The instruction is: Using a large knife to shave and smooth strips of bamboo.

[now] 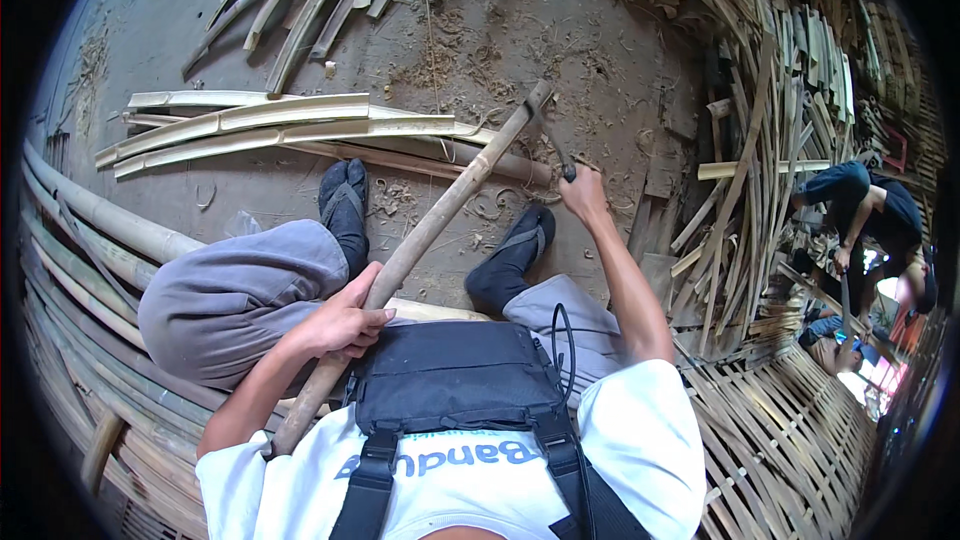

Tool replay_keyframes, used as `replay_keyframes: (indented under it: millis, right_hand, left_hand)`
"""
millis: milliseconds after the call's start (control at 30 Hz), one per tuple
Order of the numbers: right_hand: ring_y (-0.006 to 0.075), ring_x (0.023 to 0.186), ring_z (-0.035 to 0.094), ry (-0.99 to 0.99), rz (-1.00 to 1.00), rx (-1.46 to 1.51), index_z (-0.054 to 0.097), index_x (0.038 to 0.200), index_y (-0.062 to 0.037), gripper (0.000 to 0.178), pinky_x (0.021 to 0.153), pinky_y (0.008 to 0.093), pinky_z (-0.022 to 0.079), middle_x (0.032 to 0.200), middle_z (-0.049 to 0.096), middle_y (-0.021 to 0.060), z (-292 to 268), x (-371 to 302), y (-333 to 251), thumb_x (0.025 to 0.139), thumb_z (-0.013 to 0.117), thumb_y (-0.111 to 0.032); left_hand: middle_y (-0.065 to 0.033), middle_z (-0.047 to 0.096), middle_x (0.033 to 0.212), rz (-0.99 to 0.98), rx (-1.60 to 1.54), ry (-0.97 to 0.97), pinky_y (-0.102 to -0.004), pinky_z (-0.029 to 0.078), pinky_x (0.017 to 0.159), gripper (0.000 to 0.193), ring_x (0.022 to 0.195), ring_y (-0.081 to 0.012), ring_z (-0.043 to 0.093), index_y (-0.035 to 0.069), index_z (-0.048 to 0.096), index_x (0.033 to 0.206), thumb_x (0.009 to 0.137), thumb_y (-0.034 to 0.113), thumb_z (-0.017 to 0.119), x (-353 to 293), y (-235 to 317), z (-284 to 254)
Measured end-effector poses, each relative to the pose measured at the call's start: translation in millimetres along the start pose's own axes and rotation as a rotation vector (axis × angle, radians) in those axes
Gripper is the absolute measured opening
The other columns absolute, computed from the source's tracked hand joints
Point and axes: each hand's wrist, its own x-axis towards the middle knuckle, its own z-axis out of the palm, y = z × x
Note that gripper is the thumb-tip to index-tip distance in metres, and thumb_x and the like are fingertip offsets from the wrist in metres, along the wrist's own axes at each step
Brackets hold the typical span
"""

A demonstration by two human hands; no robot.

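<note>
A long bamboo pole (452, 204) slants from beside my left armpit up between my feet, its far end raised over the split bamboo. My left hand (348, 318) is wrapped round its lower part, next to the black chest pack (455, 375). In my right hand (583, 194) is a curved-blade tool like a sickle (557, 148); the fingers close on its dark handle. Its blade curves up to the pole's far end, and I cannot tell whether the two touch. Beyond my left foot lie several pale split bamboo strips (240, 120).
Long bamboo poles (110, 210) are stacked along my left. More split pieces (315, 15) lie at the far left. Shavings (490, 65) litter the floor. At right stand a heap of strips (745, 180) and a woven bamboo panel (770, 420); a co-worker (880, 205) bends beyond.
</note>
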Motion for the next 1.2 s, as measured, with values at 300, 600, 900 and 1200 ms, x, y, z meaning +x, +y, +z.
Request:
replay_keyframes:
  millis: [300,600,900,1200]
  right_hand:
    - [0.0435,0.085,0.065,-0.033,-0.013,0.102,0.065,0.084,0.0083,0.027,0.074,0.0486,0.051,0.083,0.064,0.0317,-8,-23,-13,0.074,0.064,-0.017]
    - [0.0459,0.087,0.063,-0.102,-0.172,-0.048,0.067,0.095,0.0005,0.031,0.080,0.0494,0.052,0.088,0.065,0.0290,-26,-64,-71,0.067,0.060,-0.012]
    - [0.0457,0.087,0.064,0.058,0.022,0.072,0.066,0.087,0.0090,0.029,0.080,0.0491,0.051,0.084,0.062,0.0345,14,-10,-11,0.069,0.058,-0.013]
    - [0.0431,0.085,0.065,0.050,0.053,0.078,0.068,0.090,0.0026,0.026,0.075,0.0479,0.052,0.084,0.065,0.0291,17,-17,26,0.072,0.062,-0.015]
  left_hand:
    - [0.0057,0.026,0.062,0.082,-0.173,-0.043,-0.0215,0.023,0.040,0.035,0.048,-0.0041,0.026,0.020,0.035,0.121,0.095,0.004,0.052,-8,-2,1]
    - [0.0057,0.027,0.063,0.057,-0.123,-0.089,-0.0203,0.022,0.040,0.030,0.048,-0.0036,0.026,0.022,0.032,0.122,0.099,0.011,0.048,-1,-19,0]
    - [0.0030,0.031,0.064,-0.048,-0.304,-0.155,-0.0209,0.024,0.040,0.078,0.046,-0.0044,0.026,0.029,-0.001,0.150,0.096,0.001,0.047,-18,-25,-10]
    - [0.0028,0.034,0.066,-0.062,-0.297,-0.142,-0.0212,0.024,0.040,0.062,0.046,-0.0035,0.028,0.025,0.016,0.142,0.096,0.001,0.050,-13,-13,-10]
